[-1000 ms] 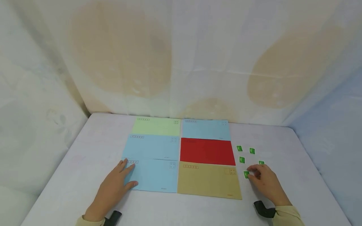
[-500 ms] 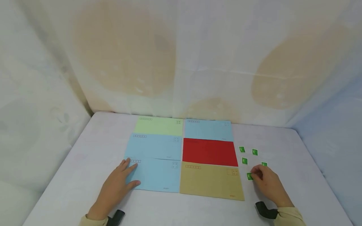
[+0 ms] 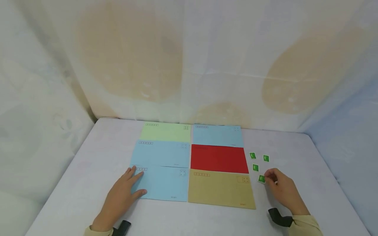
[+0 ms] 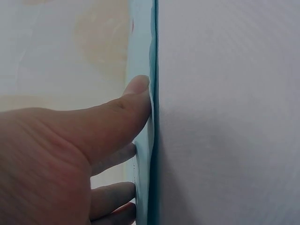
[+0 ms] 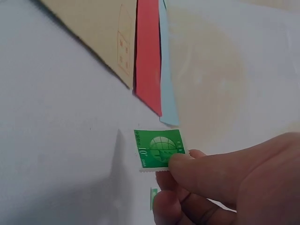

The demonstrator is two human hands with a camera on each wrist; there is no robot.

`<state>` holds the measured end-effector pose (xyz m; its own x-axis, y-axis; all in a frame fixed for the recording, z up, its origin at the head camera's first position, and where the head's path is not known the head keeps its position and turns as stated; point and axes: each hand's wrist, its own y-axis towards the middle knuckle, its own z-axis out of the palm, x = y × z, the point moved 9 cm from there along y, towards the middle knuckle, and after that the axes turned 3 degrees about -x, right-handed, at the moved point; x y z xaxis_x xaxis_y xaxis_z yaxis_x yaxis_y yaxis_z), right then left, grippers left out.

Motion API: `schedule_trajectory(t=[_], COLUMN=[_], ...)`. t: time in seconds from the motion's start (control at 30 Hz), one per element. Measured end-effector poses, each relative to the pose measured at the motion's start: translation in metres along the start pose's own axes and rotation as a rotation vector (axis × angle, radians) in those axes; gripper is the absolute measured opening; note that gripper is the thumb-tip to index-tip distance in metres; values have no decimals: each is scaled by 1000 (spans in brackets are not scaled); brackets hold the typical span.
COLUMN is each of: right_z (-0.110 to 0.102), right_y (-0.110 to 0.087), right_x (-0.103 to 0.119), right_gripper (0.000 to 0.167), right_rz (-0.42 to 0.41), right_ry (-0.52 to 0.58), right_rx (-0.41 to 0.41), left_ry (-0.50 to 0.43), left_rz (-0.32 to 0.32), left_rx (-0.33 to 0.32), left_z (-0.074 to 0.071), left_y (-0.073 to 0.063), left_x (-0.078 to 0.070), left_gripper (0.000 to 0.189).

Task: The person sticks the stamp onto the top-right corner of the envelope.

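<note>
My right hand (image 3: 282,188) pinches a green postage stamp (image 5: 160,147) between thumb and fingertips, a little above the table. In the right wrist view its face shows a globe and a "10", with a white perforated edge. My left hand (image 3: 119,193) rests with spread fingers on the left end of the nearest blue envelope (image 3: 162,183); its thumb (image 4: 137,86) lies by the envelope's near edge. Several other green stamps lie right of the envelopes, among them one stamp (image 3: 255,167) closest to the right hand. The right hand may cover another stamp.
Two columns of envelopes lie flat: a green envelope (image 3: 165,131), a middle blue envelope (image 3: 160,153), a back blue envelope (image 3: 217,136), a red envelope (image 3: 218,159) and a tan envelope (image 3: 221,193). A patterned curtain (image 3: 218,65) stands behind the white table (image 3: 295,147).
My right hand has lifted the nearest stamp off the table and shifted slightly up and right with it. The left hand stays on the blue envelope.
</note>
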<state>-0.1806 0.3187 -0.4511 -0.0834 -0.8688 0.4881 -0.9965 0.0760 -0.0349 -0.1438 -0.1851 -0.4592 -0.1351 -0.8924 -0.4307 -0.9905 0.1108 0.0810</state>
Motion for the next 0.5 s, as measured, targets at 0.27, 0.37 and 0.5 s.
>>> schedule_trajectory(t=[0.27,0.37,0.5], right_z=[-4,-5,-6], right_y=[-1,0,0], right_x=[16,23,33], right_gripper=[16,19,21], right_rz=[-64,-64,-64], right_ry=[14,30,45], right_rx=[-59,-64,-73], left_ry=[-2,5,8], left_rz=[-6,-5,-13], left_rx=[12,8,10], left_z=[2,0,0], left_y=[0,0,0], left_x=[-1,-1,-1], left_gripper=[67,67,68])
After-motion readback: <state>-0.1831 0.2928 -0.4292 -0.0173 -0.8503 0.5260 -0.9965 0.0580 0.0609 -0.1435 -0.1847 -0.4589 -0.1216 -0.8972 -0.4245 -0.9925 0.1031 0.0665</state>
